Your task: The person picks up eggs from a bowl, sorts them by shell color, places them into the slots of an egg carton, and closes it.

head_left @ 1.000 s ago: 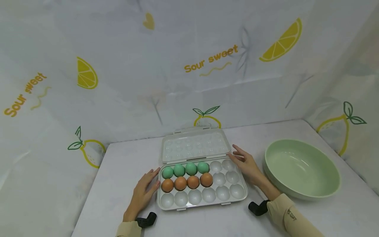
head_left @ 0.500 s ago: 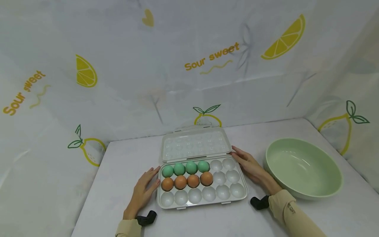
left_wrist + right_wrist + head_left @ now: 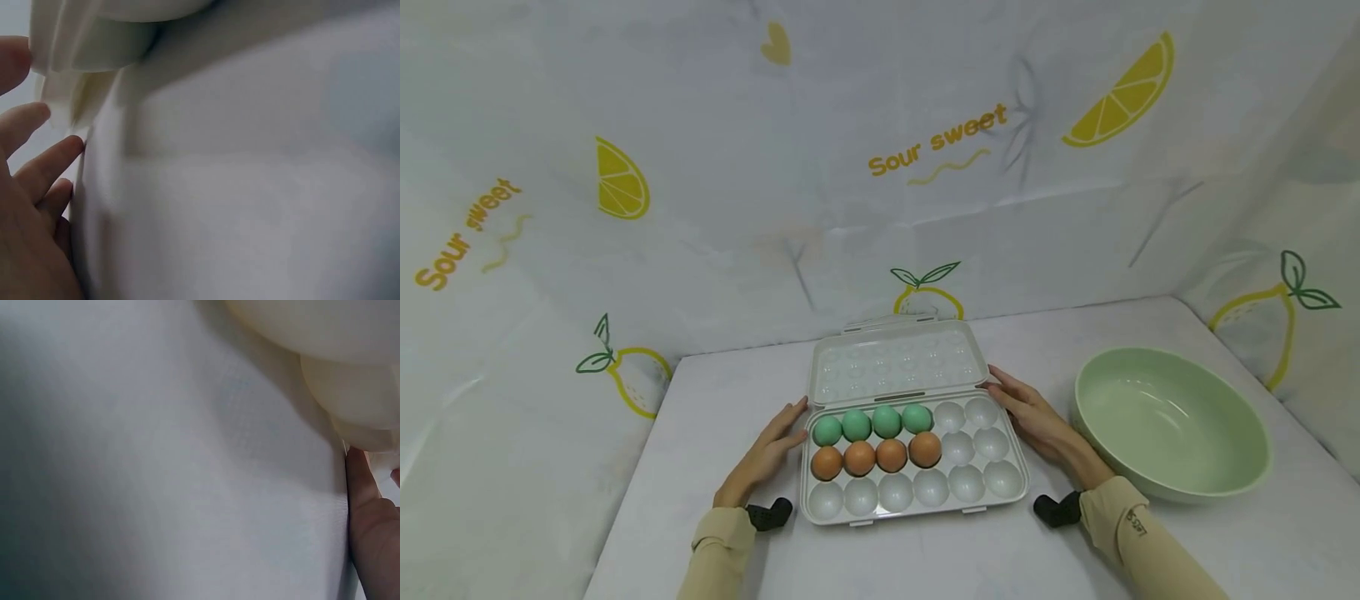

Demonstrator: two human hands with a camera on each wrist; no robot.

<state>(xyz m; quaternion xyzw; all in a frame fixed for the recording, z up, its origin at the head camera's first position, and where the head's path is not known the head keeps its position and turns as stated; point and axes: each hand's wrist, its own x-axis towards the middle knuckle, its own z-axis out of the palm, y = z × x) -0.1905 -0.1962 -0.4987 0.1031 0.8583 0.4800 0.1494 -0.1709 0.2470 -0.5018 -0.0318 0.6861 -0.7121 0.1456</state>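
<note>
On the table lies a white plastic egg box (image 3: 917, 514), its translucent lid (image 3: 895, 354) folded back flat behind it. The back row holds several green eggs (image 3: 856, 425) at its left; the middle row holds several brown eggs (image 3: 860, 457). The remaining cups are bare. My left hand (image 3: 765, 454) is at the box's back left corner, fingers extended towards the hinge side; the left wrist view has its fingertips (image 3: 75, 145) by the box's edge. At the opposite back corner, my right hand (image 3: 1036, 421) touches the box near the lid, its fingers partly hidden.
A large pale green bowl (image 3: 1172, 425) stands to the right, close beside my right forearm. White lemon-printed cloth (image 3: 737, 233) rises behind the table and on both sides.
My left hand has slid forward along the box's left side to the lid corner. The right hand's raised fingers have lowered against the back right corner. Eggs and lid keep their places.
</note>
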